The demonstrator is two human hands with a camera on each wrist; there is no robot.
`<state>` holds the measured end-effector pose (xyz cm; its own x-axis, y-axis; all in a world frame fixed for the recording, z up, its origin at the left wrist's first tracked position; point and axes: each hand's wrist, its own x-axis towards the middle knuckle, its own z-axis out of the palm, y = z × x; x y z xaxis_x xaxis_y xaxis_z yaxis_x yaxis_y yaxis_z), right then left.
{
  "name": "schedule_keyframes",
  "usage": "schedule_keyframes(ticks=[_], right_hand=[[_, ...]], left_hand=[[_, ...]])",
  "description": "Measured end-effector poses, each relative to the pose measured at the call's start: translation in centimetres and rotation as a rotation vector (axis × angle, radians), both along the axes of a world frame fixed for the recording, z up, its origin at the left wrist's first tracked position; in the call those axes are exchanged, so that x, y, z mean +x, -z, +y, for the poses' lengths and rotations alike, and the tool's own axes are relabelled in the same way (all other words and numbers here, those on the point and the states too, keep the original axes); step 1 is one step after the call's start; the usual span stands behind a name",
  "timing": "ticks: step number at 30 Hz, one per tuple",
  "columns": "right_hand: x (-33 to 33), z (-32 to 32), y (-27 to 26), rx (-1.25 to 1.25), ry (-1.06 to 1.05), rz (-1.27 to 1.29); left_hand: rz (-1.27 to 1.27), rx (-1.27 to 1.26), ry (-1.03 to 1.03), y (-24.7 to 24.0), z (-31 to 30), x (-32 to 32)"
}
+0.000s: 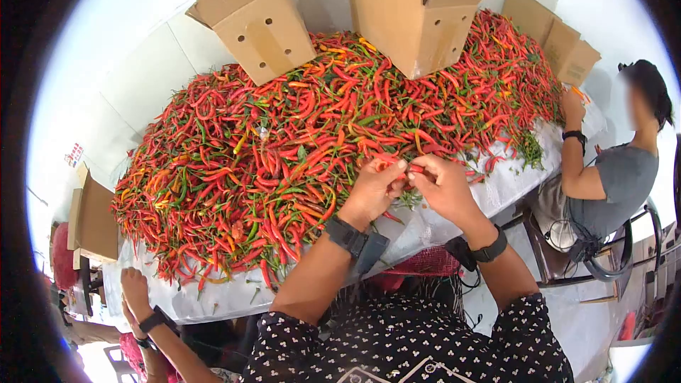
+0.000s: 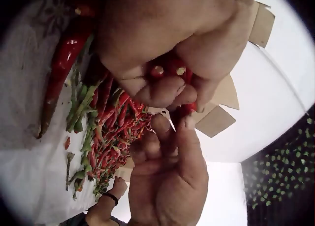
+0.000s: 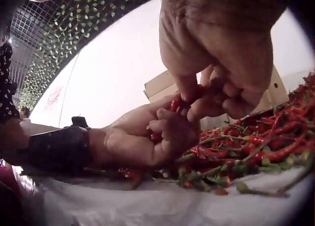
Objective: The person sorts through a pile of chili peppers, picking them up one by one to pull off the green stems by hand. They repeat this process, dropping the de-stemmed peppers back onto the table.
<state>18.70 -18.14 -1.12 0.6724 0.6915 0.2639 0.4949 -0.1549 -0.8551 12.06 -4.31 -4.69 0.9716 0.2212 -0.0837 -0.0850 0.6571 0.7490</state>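
Observation:
Over the front edge of a big heap of red chilies (image 1: pixel 298 142), both hands meet. The left hand (image 1: pixel 374 188) curls its fingers round several red chilies (image 2: pixel 157 71), whose stemless ends show in the left wrist view. The right hand (image 1: pixel 448 188) pinches a red chili (image 3: pixel 193 93) between thumb and fingers, close against the left fingertips. In the left wrist view the right hand (image 2: pixel 170 181) faces the left hand (image 2: pixel 172 34). Parts of the held chilies are hidden by the fingers.
Cardboard boxes (image 1: pixel 266 39) (image 1: pixel 418 21) stand on the heap's back side. Green stems (image 1: pixel 528 149) lie on the white-covered table (image 1: pixel 425 230). At the right sits a person (image 1: pixel 624 177); another person's hands (image 1: pixel 138 298) are at the lower left.

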Motion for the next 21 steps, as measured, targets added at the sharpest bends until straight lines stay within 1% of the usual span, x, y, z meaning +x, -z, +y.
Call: schedule_keyframes(ticks=[1, 2, 3, 5, 7, 9, 10, 11, 12, 13, 16, 18, 19, 20, 21], right_hand=[[0.3, 0.1, 0.0, 0.061, 0.026, -0.018], [0.9, 0.0, 0.3, 0.047, 0.056, -0.141], [1.2, -0.1, -0.4, 0.046, 0.053, -0.147], [1.7, -0.5, -2.9, 0.136, 0.175, -0.139], [2.8, -1.2, -5.3, 0.324, 0.263, -0.142], [3.6, -2.4, -8.2, 0.445, 0.307, -0.221], [3.6, -2.8, -9.5, 0.443, 0.305, -0.223], [3.6, -3.1, -10.6, 0.504, 0.343, -0.267], [3.7, -3.2, -11.2, 0.566, 0.382, -0.311], [4.1, -3.3, -11.1, 0.566, 0.382, -0.312], [5.7, -2.7, -8.8, 0.324, 0.47, -0.39], [5.5, -2.1, -6.6, 0.136, 0.404, -0.416], [5.9, -1.7, -4.9, 0.064, 0.358, -0.36], [5.9, -1.4, -3.3, 0.013, 0.338, -0.425], [5.5, -1.2, -2.1, -0.097, 0.269, -0.418]], left_hand=[[-0.005, -0.005, 0.014, -0.2, -0.1, 0.0], [0.007, -0.019, 0.032, -0.3, -0.2, -0.2], [0.0, -0.02, 0.029, -0.3, -0.2, -0.2], [-0.002, -0.089, 0.052, 0.1, -0.3, 0.0], [0.002, -0.103, 0.077, 0.4, -0.1, 0.3], [0.027, -0.117, 0.074, 0.6, 0.0, 0.5], [0.025, -0.12, 0.072, 0.4, 0.0, 0.4], [0.024, -0.126, 0.076, 0.3, 0.0, 0.4], [0.023, -0.132, 0.08, 0.2, 0.0, 0.3], [0.022, -0.132, 0.08, 0.2, 0.1, 0.3], [0.021, -0.117, 0.079, 0.3, 0.2, 0.1], [-0.033, -0.107, 0.138, 0.5, 0.3, 0.0], [-0.034, -0.107, 0.143, 0.5, 0.3, 0.0], [-0.049, -0.1, 0.164, 0.4, 0.2, -0.1], [-0.064, -0.092, 0.184, 0.2, 0.2, -0.1]])
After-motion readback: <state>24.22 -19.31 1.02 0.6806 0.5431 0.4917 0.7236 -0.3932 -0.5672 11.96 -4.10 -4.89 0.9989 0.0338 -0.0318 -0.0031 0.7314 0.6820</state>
